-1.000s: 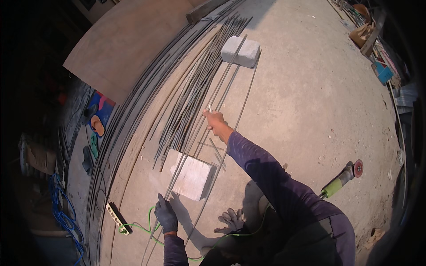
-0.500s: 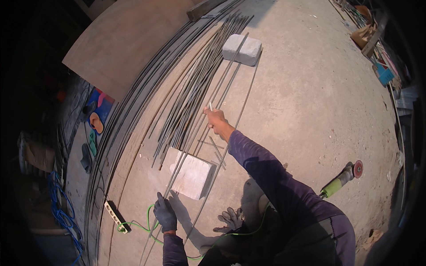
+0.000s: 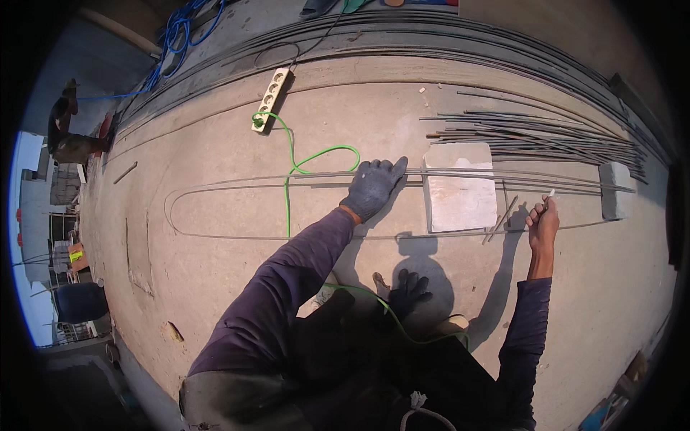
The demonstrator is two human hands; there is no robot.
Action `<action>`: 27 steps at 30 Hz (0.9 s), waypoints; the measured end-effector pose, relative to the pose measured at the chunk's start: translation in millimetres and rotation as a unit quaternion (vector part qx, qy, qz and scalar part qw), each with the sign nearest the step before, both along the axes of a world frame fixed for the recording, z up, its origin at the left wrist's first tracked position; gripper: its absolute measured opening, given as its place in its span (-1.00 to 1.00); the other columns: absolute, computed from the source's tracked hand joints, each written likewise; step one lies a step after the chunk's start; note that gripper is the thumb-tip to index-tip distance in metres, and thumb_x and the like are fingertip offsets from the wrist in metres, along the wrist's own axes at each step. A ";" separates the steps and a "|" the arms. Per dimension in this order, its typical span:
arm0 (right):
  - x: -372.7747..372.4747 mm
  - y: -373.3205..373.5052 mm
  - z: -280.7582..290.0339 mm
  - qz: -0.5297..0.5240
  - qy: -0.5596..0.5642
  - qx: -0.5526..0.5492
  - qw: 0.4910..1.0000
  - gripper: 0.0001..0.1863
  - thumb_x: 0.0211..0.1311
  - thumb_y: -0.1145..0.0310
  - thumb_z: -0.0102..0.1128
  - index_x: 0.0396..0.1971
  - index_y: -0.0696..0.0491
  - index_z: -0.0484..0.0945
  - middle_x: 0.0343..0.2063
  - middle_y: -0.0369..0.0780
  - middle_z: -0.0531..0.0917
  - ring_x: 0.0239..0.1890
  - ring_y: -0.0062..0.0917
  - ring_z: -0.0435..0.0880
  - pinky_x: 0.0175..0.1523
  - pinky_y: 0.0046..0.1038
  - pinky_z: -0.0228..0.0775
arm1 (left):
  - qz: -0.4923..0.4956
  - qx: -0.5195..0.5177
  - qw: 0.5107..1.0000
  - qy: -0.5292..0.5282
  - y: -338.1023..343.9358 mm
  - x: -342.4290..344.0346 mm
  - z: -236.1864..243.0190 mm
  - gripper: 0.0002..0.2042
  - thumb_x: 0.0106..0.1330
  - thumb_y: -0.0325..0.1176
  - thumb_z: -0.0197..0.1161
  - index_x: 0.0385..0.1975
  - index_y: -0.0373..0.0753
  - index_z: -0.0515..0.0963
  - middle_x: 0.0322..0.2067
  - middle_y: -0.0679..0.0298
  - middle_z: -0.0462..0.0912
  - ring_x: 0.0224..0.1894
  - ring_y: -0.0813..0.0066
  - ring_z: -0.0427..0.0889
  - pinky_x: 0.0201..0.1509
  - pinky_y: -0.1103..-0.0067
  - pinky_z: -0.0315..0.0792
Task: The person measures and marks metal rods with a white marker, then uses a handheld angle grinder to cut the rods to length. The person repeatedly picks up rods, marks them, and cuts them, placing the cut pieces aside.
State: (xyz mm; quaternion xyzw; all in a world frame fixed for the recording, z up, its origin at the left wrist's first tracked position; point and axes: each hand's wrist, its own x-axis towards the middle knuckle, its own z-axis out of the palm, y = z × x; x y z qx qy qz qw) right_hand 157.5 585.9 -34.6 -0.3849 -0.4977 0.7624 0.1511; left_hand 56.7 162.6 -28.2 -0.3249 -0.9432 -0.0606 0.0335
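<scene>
My left hand (image 3: pixel 372 188), in a dark grey work glove, is closed round thin steel rods (image 3: pixel 327 173), thumb pointing right along them. The rods run over a near white block (image 3: pixel 460 194) to a farther white block (image 3: pixel 616 190) at the right. At the left one thin rod bends round in a long loop (image 3: pixel 171 208). My bare right hand (image 3: pixel 543 223) pinches a small white stick (image 3: pixel 551 193), possibly chalk, between the two blocks, just on my side of the rods. Short cut rod pieces (image 3: pixel 501 219) lie beside the near block.
A bundle of steel rods (image 3: pixel 532 135) lies beyond the blocks, with longer bars behind. A white power strip (image 3: pixel 271 99) feeds a green cable (image 3: pixel 338 149) that runs under the rods toward my legs. A dark glove (image 3: pixel 411 287) lies near my feet.
My view has swung toward the left end of the rods. My right hand has drawn back from the rods toward me, still holding the white stick. The left hand stays on the rods.
</scene>
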 end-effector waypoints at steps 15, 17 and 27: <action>-115.8 -347.2 131.0 0.665 0.050 0.563 0.488 -0.88 0.51 0.43 0.06 -0.10 0.14 0.49 -0.41 0.02 0.65 -0.40 -0.06 0.66 -0.25 -0.18 0.48 | 0.063 0.325 0.938 -0.099 -5.6 3.1 -51.0 -0.79 0.42 -0.27 0.13 -0.10 -0.19 0.61 -0.16 0.10 0.68 -0.07 0.10 0.66 0.00 0.24 0.48; -136.4 -394.6 117.3 0.682 0.098 0.577 0.438 -0.90 0.45 0.48 0.04 -0.13 0.14 0.48 -0.35 0.03 0.65 -0.32 -0.05 0.68 -0.20 -0.13 0.48 | 0.086 0.397 0.906 -0.116 -6.2 4.7 -54.8 -0.75 0.46 -0.27 0.10 0.00 -0.18 0.60 -0.02 0.05 0.68 0.07 0.07 0.62 0.14 0.23 0.45; -187.3 -516.2 60.9 0.738 0.223 0.608 0.191 -0.81 0.27 0.54 0.06 -0.17 0.08 0.59 -0.29 -0.09 0.65 -0.13 -0.14 0.67 -0.06 -0.16 0.54 | 0.084 0.537 0.816 -0.195 37.7 4.3 -126.1 -0.57 0.54 -0.07 0.05 0.28 -0.15 0.48 0.31 0.07 0.51 0.38 0.12 0.43 0.51 0.29 0.22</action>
